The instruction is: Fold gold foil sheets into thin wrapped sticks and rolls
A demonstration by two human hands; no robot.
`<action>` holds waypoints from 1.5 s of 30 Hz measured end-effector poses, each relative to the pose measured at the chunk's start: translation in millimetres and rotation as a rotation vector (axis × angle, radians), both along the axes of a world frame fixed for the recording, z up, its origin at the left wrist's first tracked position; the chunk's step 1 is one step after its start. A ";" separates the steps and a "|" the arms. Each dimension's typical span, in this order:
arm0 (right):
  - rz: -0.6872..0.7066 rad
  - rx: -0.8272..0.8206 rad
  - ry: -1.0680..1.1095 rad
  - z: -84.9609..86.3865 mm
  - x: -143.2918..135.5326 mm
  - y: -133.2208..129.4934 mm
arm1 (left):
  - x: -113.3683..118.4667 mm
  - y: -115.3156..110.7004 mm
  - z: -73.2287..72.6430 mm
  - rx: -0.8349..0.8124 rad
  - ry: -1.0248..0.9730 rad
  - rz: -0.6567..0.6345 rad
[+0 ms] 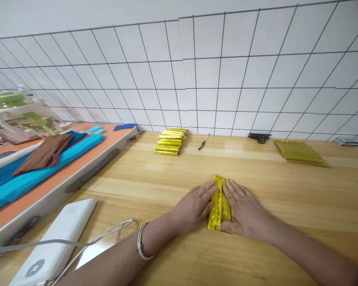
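Observation:
A sheet of gold foil paper [217, 206], folded into a narrow upright strip with a lengthwise fold, lies on the wooden table in front of me. My left hand [197, 204] rests along its left edge, fingers stretched and pressing on the foil. On the opposite edge lies my right hand [241, 204], its fingers extended flat and its thumb near the bottom corner. Neither hand is wrapped around anything. Parts of both long edges are hidden under the fingers.
Several folded gold foil strips [170, 142] lie in a row near the wall. A pen [204, 142], a black clip-like object [259, 137] and flat gold foil sheets [301, 153] lie rightward. A white power bank [56, 238] with cables sits left, beside an orange surface [86, 159] bearing coloured paper.

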State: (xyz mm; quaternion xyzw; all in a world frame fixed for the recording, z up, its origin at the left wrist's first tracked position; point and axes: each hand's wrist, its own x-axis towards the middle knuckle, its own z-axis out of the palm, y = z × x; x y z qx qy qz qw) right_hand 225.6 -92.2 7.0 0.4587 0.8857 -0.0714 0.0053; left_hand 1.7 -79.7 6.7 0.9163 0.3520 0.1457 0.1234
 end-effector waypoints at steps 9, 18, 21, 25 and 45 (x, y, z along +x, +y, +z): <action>-0.011 0.013 0.022 -3.7 -0.1 0.9 | 2.2 -5.4 0.6 0.094 0.181 -0.028; -0.043 -0.026 0.008 1.7 -0.7 -1.5 | 3.3 -5.2 -0.3 0.102 0.211 -0.006; -0.046 -0.016 0.007 1.3 -1.5 -1.8 | 3.1 -6.8 0.3 0.115 0.216 0.004; -0.059 -0.014 0.000 1.6 -1.4 -2.9 | 3.3 -9.3 2.7 0.117 0.215 0.030; -0.058 -0.024 0.000 6.0 -1.5 -4.5 | 3.3 -5.3 1.8 0.149 0.236 -0.056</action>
